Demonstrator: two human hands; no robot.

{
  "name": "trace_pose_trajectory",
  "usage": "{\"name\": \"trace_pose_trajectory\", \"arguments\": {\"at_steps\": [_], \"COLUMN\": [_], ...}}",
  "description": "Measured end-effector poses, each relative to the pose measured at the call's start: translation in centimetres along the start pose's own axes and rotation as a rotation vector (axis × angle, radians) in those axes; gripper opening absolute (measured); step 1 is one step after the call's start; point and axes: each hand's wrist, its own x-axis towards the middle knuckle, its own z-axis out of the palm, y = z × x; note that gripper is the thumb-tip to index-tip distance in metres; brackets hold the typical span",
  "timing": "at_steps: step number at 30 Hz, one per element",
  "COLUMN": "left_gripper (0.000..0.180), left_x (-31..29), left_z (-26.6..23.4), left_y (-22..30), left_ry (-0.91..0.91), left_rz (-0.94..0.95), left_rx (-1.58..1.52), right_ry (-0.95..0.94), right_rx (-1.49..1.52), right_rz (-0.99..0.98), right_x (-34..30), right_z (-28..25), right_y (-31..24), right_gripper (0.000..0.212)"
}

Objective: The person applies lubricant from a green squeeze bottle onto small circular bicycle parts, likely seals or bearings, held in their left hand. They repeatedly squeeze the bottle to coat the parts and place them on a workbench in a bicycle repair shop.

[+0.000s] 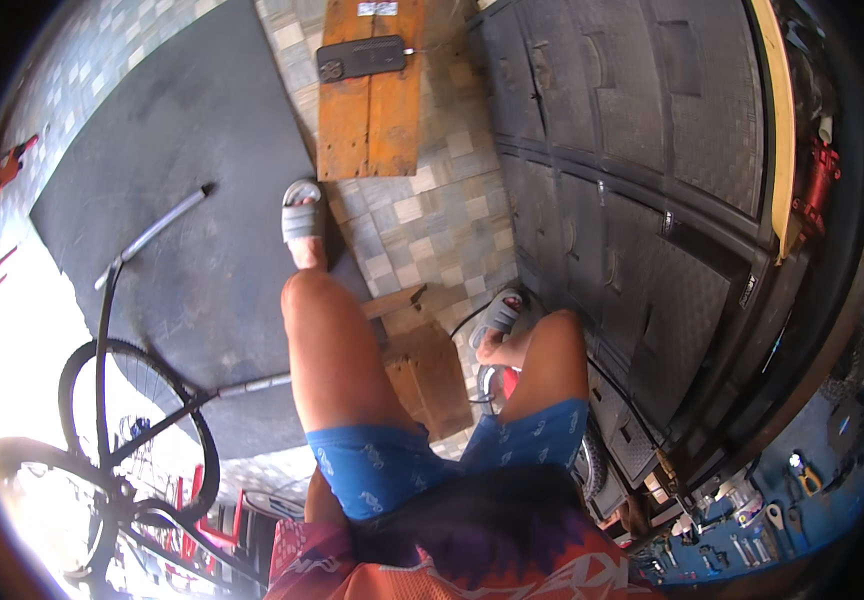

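Note:
Neither of my hands shows. A small part of my left arm [323, 502] is visible beside my left thigh, and the hand at its end is hidden. My right arm is out of the picture. I am in blue shorts and grey sandals [301, 212], with my knees bent and legs apart. Between my legs is a worn wooden box or stool [427, 375]. Ahead, a dark phone [362, 59] lies face down on an orange-brown wooden bench [367, 140], a cable end at its right side.
Left, a dark mat [192, 130] covers part of the tiled floor [402, 225]. A bicycle wheel [208, 450] stands by a repair stand [157, 240] with a tube arm. Right, a large black plastic cabinet [622, 215] fills the side. Hand tools hang on a blue panel [782, 500].

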Motion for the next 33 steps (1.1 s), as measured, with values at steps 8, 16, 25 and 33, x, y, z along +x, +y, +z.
{"name": "trace_pose_trajectory", "arguments": {"at_steps": [8, 16, 25, 33], "left_gripper": [0.053, 0.044, 0.038, 0.034], "left_x": [5.6, 9.0, -2.8, -35.3], "left_z": [3.1, 9.9, 13.3, 20.2], "left_y": [8.7, 12.8, 27.2, 21.8], "left_ry": [-0.079, -0.167, -0.283, -0.859], "left_rz": [0.218, 0.478, 1.361, 1.889], "left_rx": [0.256, 0.684, 1.038, 0.690], "right_ry": [-0.004, 0.010, 0.625, 0.154], "right_rx": [0.142, 0.119, 0.393, 1.610], "right_rz": [-0.038, -0.222, -0.683, -0.680], "right_x": [5.1, 19.8, 22.0, 6.7], "right_z": [7.8, 23.4, 19.3, 6.3], "right_y": [-4.0, -3.5, -13.1, -12.1], "right_gripper": [0.057, 0.065, 0.039, 0.034]}}
